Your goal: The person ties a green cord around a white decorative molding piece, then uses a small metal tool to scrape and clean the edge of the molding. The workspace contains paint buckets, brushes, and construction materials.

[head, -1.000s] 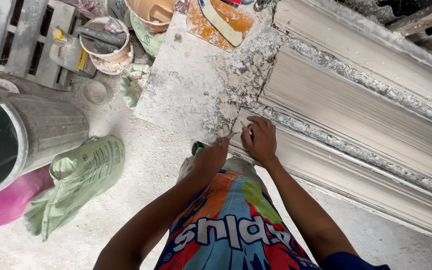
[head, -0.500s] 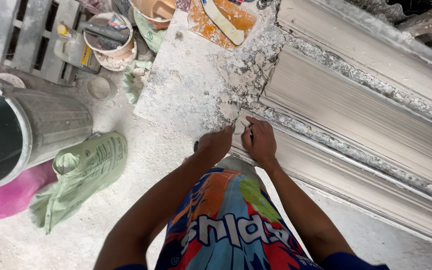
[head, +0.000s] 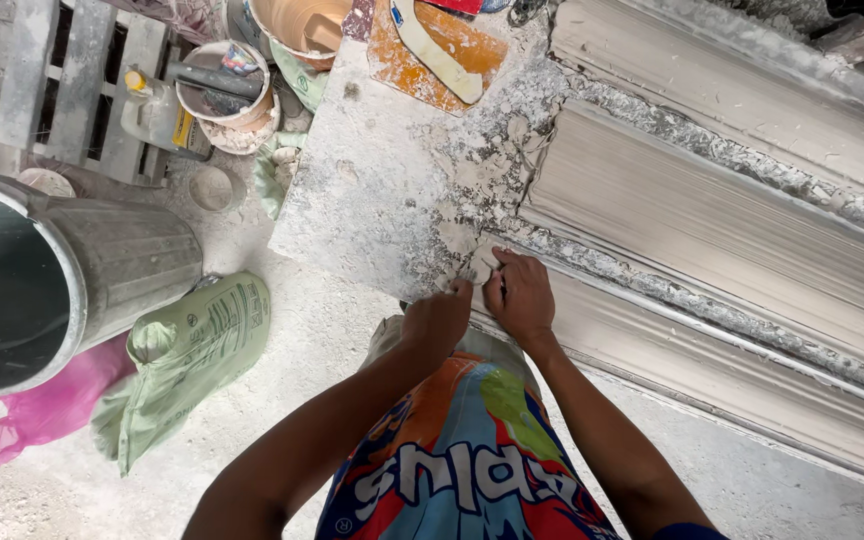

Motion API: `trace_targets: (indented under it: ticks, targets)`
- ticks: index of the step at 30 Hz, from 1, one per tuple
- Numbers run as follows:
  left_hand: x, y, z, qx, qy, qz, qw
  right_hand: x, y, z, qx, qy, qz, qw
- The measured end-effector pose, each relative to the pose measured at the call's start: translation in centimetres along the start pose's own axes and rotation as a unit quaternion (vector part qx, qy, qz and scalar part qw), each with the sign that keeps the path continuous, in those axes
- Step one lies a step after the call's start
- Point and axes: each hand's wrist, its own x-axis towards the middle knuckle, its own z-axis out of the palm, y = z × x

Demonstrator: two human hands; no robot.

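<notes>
Fingers (head: 492, 290) of both the left hand (head: 439, 320) and right hand (head: 520, 298) are pinching a pale plaster lump (head: 481, 264) at the slab's (head: 372, 190) near edge. A green printed sack (head: 192, 350) is lying beside a metal bin (head: 72, 280). Grey, crumbly plaster is dusting the slab, the moulded cornice lengths (head: 712, 220) and the floor.

Plaster moulding workshop, long cast cornice lengths (head: 712, 230) lying side by side, dust-caked work slab (head: 372, 200) crusted with plaster crumbs, metal bin (head: 62, 280), green powder sack (head: 192, 360), crusted mixing tubs (head: 222, 95), wooden pallet (head: 82, 80), white dust over the floor (head: 282, 400)
</notes>
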Motion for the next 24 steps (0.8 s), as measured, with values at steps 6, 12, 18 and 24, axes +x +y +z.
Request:
trace_targets:
  ticks: [6,12,18,24]
  targets:
    - [5.3,1.2,-2.9,-0.027,-0.127,-0.025,0.991,-0.2,0.2,0.0,0.007,0.012,0.012,1.0]
    - [2.2,0.7,-0.3,-0.062,0.065,-0.004,0.996,-0.2,-0.1,-0.2,0.008,0.003,0.002,1.0]
    - [1.8,-0.4,0.2,-0.045,0.142,0.043,0.988,0.1,-0.6,-0.2,-0.007,0.008,-0.008,1.0]
    - [2.0,-1.2,-1.5,-0.077,0.065,0.06,0.993,0.0,-0.2,-0.1,-0.016,-0.012,-0.001,1.0]
